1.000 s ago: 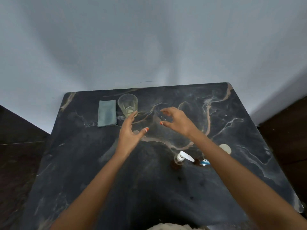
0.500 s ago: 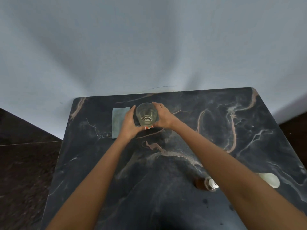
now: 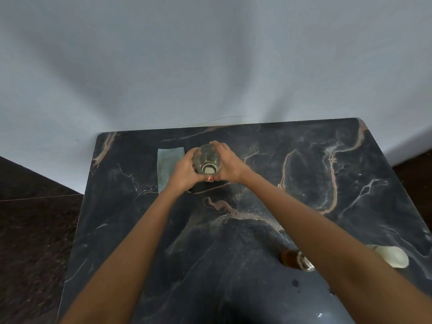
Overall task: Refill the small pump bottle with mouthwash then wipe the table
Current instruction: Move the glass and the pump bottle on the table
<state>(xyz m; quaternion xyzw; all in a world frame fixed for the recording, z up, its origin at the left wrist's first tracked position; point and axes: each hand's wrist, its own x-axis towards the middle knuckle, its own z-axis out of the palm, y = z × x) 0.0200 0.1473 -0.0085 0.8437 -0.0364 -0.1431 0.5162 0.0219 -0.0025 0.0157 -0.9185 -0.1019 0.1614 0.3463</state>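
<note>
A clear glass (image 3: 207,160) with a little pale yellow liquid in its bottom stands at the back of the dark marble table (image 3: 268,183). My left hand (image 3: 183,170) and my right hand (image 3: 228,166) grip it from both sides. A folded light blue cloth (image 3: 167,164) lies just left of the glass, partly under my left hand. The small amber pump bottle (image 3: 295,259) is near the front right, half hidden behind my right forearm.
A pale cream oval thing (image 3: 394,256) lies near the table's right edge. A few dark droplets (image 3: 295,282) mark the front of the table. A white wall rises behind the table; dark floor lies left and right.
Both hands went from hovering open over the table's middle to closing round the glass at the back. The view has shifted forward and left, and the pump bottle now sits lower right.
</note>
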